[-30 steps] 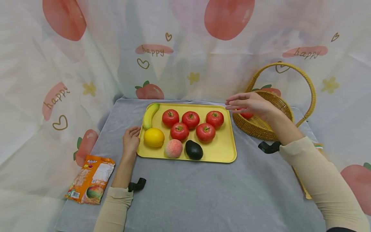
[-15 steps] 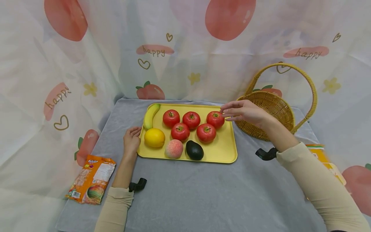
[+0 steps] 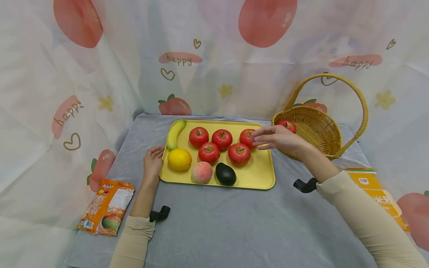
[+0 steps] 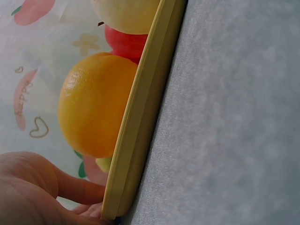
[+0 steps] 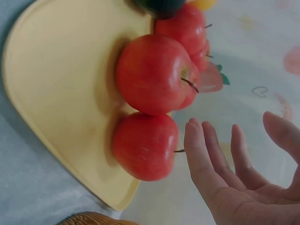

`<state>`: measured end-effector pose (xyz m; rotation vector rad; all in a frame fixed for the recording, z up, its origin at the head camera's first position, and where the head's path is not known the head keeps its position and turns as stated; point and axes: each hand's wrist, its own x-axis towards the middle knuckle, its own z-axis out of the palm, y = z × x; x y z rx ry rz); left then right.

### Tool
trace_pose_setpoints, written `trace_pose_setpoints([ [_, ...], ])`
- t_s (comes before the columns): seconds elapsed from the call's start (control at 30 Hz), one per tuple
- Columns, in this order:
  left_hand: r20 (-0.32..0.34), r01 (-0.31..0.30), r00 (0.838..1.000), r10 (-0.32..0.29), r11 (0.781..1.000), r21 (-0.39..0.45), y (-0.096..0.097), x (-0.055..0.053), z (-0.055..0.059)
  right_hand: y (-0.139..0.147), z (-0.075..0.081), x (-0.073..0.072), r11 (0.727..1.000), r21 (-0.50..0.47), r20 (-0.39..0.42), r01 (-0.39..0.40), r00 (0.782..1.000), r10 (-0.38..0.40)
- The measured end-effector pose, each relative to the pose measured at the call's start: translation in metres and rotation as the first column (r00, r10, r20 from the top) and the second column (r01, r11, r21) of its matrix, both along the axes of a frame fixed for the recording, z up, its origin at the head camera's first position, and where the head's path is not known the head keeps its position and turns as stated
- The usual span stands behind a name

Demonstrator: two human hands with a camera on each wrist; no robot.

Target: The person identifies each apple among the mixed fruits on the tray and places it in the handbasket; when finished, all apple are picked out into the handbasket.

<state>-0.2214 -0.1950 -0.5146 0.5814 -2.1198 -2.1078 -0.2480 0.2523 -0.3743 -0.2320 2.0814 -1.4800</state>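
A yellow tray bears several red apples, a banana, a yellow lemon, a peach and a dark avocado. My left hand holds the tray's left edge; in the left wrist view its thumb and fingers meet the rim. Over the tray's right end hovers my right hand, fingers apart, holding nothing. Its fingertips are close to the rightmost apple, which they partly cover in the head view; in the right wrist view a small gap shows between them.
A wicker basket with a tall handle stands right of the tray, with a red apple inside. An orange packet lies at the left, and another orange-yellow packet lies partly under the right forearm. A printed curtain hangs behind the grey cloth.
My right hand has moved left and nearer from the basket's rim to the rightmost apple on the tray, uncovering the apple in the basket. My left hand stays at the tray's edge.
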Motion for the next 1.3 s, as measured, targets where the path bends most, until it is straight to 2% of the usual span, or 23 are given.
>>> trace_pose_setpoints([
  [0.47,0.010,0.013,1.000,-0.012,1.000,-0.011,0.000,0.000,-0.002,-0.002,-0.028,0.006,1.000,0.014,0.047,-0.018,0.999,0.017],
  [0.73,0.007,0.009,1.000,-0.009,1.000,-0.026,-0.001,0.001,-0.002,-0.007,-0.040,0.004,0.999,0.034,0.060,-0.025,0.998,0.022],
  [1.17,0.014,0.010,1.000,-0.009,1.000,-0.025,-0.001,0.001,0.000,-0.023,-0.065,0.005,1.000,0.011,0.145,0.015,0.989,-0.016],
  [1.3,0.016,0.009,1.000,-0.008,1.000,-0.029,-0.001,0.001,0.000,-0.032,-0.074,0.003,0.999,-0.003,0.146,0.041,0.988,-0.040],
])
